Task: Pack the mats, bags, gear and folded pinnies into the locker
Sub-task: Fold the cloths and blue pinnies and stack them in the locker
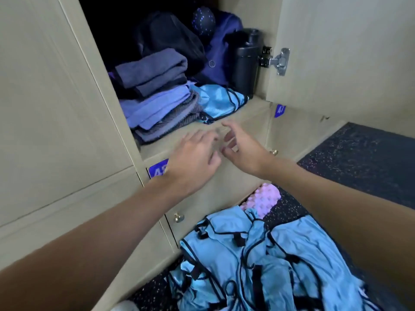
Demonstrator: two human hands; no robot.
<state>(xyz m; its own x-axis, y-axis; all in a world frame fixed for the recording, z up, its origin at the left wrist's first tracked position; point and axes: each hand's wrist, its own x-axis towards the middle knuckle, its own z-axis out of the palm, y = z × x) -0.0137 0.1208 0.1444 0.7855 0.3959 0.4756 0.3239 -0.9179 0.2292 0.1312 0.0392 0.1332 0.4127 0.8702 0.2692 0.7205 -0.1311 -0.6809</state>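
**At the locker (247, 115) mouth: fold, then stow**

Your left grip (195, 158) and right grip (242, 151) hover empty, fingers loosely apart, just before the sill. One folded pinny (222, 102) lies inside beside the towels (157, 97). The rest sprawl in a heap (258, 254) on the floor. That shiny blue cloth looks slippery, so fold flat and carry on both palms. A knobbly pink roller (262, 196) waits too.

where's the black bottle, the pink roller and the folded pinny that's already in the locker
black bottle (244, 68), head view, middle of its body
pink roller (263, 197), head view, its knobbly upper side
folded pinny (221, 101), head view, its shiny blue top face
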